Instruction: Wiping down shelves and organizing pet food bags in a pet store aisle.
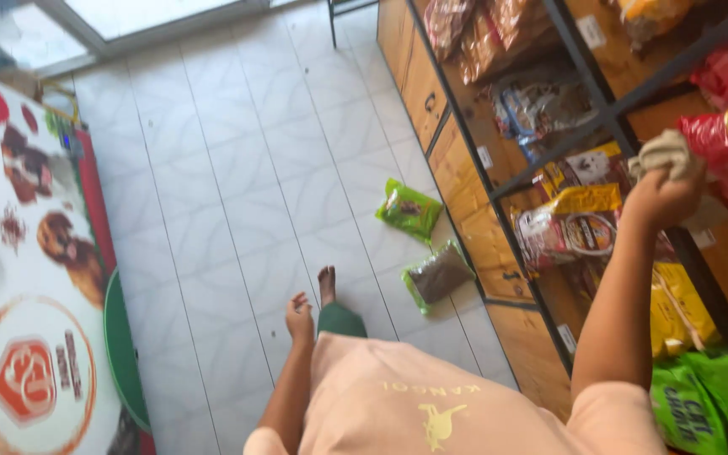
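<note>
My right hand is clamped on a crumpled beige cloth, raised against the dark metal shelf rail. The cloth looks soft and light; I judge a bunched grip suits it. My left hand hangs loose, fingers apart, over the white tiled floor.

I have one view only, from the camera on the head, so nothing is shared with a second one. It looks steeply down over my chest and shirt, tilted so the floor runs off to the far top left. It faces along the aisle: shelves close on the right, a printed panel close on the left. My arms are near; the packets on the floor lie farther off.
</note>
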